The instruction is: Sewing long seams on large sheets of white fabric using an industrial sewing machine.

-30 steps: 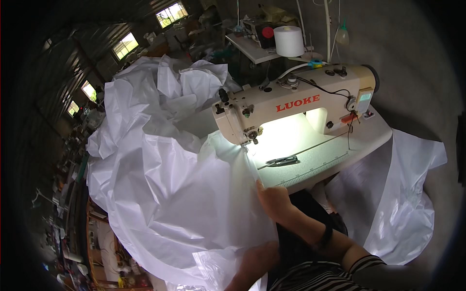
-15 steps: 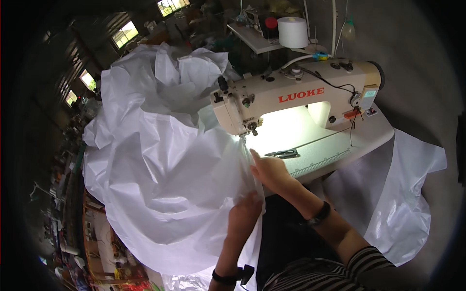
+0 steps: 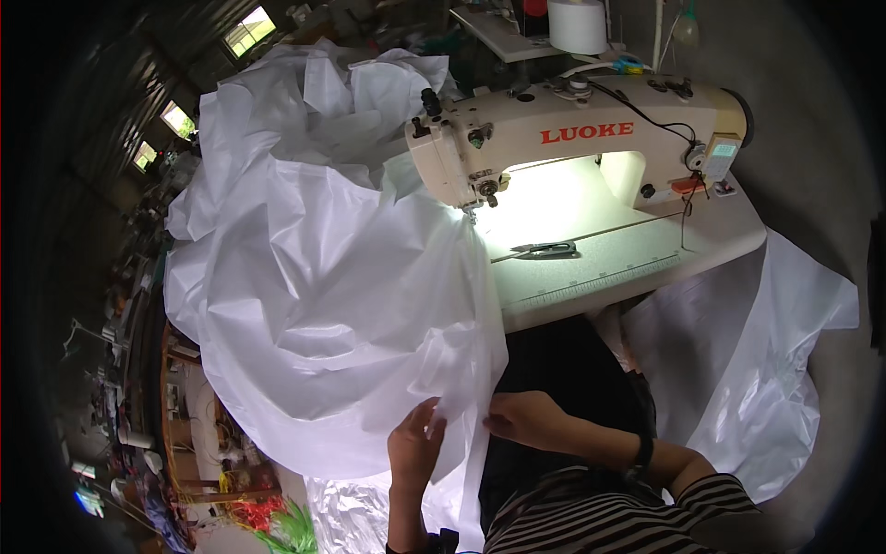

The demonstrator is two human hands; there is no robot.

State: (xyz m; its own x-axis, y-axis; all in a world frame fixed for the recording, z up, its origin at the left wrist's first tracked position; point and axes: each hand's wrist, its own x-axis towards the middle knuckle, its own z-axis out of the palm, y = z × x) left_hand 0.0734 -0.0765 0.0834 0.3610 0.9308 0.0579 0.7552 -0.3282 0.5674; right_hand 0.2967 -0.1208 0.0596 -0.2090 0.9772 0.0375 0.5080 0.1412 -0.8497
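Observation:
A large white plastic-like sheet hangs in folds on the left, its right edge running up under the needle area of a sewing machine. Low on this sheet, close to my lap, my left hand has its fingers curled against the material and seems to pinch a fold. To its right, my right hand closes thumb and fingers at the sheet's edge; the fingertips are partly hidden. Thread snips lie on the lit machine bed, away from both hands.
A white thread cone stands behind the machine. More white sheeting hangs at the right of the table. At the lower left are a wooden frame and red and green strands.
Both hands have come down toward my lap. My right hand has left the spot beside the needle and is now at the sheet's lower edge. The view has tilted downward.

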